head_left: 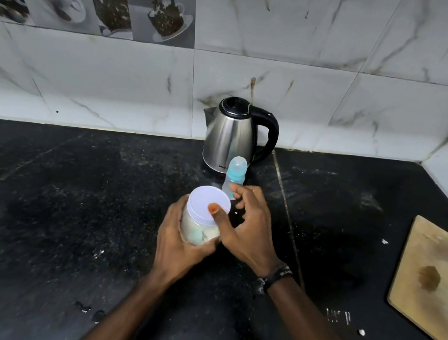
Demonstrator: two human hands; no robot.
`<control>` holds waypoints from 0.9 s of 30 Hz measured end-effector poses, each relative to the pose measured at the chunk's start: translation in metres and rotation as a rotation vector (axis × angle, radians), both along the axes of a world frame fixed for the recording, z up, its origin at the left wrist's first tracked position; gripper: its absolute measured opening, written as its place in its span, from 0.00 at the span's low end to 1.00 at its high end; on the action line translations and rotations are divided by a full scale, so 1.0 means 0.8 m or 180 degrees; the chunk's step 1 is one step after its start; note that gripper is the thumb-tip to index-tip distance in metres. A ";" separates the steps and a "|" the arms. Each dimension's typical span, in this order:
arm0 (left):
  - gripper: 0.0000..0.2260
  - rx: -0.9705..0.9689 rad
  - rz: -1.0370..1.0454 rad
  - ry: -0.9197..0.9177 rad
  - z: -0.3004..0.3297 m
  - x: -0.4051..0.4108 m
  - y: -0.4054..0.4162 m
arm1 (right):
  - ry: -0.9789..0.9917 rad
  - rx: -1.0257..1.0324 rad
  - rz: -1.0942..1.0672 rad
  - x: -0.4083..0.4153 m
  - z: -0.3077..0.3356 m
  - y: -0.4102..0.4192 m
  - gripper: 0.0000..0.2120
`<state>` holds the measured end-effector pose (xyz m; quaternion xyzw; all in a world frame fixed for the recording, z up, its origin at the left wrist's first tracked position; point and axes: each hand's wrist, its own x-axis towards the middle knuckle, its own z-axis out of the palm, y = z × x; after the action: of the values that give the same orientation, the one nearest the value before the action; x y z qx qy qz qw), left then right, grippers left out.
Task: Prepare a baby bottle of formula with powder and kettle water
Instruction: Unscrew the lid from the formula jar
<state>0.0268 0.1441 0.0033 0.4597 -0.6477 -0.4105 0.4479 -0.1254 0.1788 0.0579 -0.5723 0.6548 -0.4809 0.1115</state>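
Holding one jar (201,227), one bottle (233,179), one kettle (231,135).

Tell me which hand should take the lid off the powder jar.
Right. The left hand already grips the jar body, while the right hand's thumb rests on the lid.

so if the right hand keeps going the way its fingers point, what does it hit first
Probably the baby bottle, just past the right hand, with the kettle behind it; depth is hard to judge.
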 end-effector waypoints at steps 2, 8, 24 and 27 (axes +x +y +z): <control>0.40 -0.0076 0.0096 -0.0026 0.008 0.000 0.020 | 0.0231 0.0376 0.0010 0.009 0.015 0.016 0.37; 0.36 -0.0259 0.0105 -0.0163 0.024 0.000 0.064 | 0.1391 0.1330 -0.0464 0.027 0.047 0.034 0.45; 0.34 0.0168 -0.0419 0.0446 0.038 0.034 0.062 | 0.1368 0.0772 0.1248 0.016 0.091 0.048 0.32; 0.36 0.0162 -0.0372 0.0536 0.043 0.040 0.057 | 0.1496 0.1080 0.1460 0.011 0.100 0.049 0.38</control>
<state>0.0587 0.1896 0.0379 0.3963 -0.6228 -0.4895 0.4643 -0.1164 0.2178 0.1379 -0.7724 0.5877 -0.1833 0.1563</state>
